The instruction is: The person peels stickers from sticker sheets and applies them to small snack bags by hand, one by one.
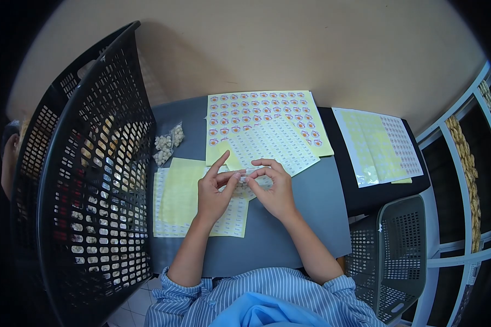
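Over the middle of the grey table, my left hand (215,191) and my right hand (274,191) meet at their fingertips. Both pinch a small whitish piece (244,178), too small to tell its kind. One finger of my left hand points up, away from the pinch. Beneath and behind the hands lies a sheet of small printed labels (278,143). It overlaps a larger sheet of round red-and-orange stickers (256,109). To the left, below my left hand, yellowish backing sheets (183,188) rest on more label sheets.
Small clear bags of pale round pieces (169,143) lie at the table's back left. A tall dark plastic crate (101,158) holding bagged goods stands left. At right are a plastic sleeve of sticker sheets (376,144), a green basket (401,245) and a pale-framed rack (458,163).
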The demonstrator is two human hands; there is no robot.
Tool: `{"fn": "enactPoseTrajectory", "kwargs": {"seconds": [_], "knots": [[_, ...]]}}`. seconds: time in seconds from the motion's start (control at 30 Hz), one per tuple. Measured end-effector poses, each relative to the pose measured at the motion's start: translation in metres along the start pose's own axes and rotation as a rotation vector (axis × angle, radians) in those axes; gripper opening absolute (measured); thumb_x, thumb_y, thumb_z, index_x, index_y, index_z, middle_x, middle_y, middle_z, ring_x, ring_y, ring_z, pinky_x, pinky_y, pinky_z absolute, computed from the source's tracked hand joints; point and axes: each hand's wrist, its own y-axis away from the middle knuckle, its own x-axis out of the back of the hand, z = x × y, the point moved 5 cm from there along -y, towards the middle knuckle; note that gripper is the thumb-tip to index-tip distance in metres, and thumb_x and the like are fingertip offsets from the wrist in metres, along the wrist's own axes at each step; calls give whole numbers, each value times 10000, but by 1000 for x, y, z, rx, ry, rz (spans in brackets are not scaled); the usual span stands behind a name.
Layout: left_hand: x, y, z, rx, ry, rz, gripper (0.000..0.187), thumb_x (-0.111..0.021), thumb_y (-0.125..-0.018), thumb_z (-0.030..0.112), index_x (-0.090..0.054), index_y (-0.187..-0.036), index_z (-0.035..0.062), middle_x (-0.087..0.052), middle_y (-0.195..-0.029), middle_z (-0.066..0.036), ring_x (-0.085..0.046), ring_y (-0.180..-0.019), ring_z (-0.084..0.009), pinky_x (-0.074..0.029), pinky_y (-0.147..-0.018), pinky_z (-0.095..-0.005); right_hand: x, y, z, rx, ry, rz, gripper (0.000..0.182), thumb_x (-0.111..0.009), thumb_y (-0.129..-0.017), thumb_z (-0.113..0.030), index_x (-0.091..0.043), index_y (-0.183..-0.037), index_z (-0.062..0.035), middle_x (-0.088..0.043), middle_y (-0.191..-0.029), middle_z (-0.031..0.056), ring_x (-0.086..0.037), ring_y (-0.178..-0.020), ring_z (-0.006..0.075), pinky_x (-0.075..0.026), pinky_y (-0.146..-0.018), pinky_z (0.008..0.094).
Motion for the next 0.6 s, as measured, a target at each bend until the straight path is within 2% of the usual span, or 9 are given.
{"fn": "enactPoseTrajectory", "kwargs": {"seconds": [0.23,0.33,0.4,0.5,0.6], "knots": [[-1,0,1,-15,-28,-14,502,-566,-823,55,-377,-1288,45,-660,-880,-116,-627,-812,-124,-475,-765,-258,0,-1,2,34,-36,42,105,-681,-664,-83,-612,-702,-15,-588,-956,108,-579,-880,239,-448,-774,330],[-1,0,1,-20,-3,-24,503,-572,-820,53,-381,-1285,43,-660,-880,-116,-624,-815,-121,-470,-770,-254,-2,-1,7,17,-122,35,101,-689,-665,-55,-609,-692,1,-587,-944,114,-603,-839,202,-488,-724,297],[-2,1,2,-22,15,-26,506,-573,-818,51,-379,-1286,41,-660,-879,-117,-623,-820,-122,-471,-771,-255,-2,-1,5,-59,-286,35,125,-684,-683,-30,-567,-672,9,-586,-929,114,-610,-819,168,-517,-689,265],[-2,1,2,-19,45,-28,515,-576,-813,41,-374,-1287,36,-659,-882,-118,-622,-831,-130,-475,-775,-263,-1,-1,10,-148,-368,34,179,-678,-698,-13,-505,-653,-1,-584,-932,117,-612,-801,147,-535,-675,253],[-3,0,1,-38,48,-25,531,-582,-800,23,-369,-1287,32,-656,-886,-119,-623,-843,-142,-484,-786,-278,0,-2,13,-137,-363,14,228,-680,-695,-4,-458,-646,-19,-590,-918,123,-615,-780,147,-538,-674,269]]}}
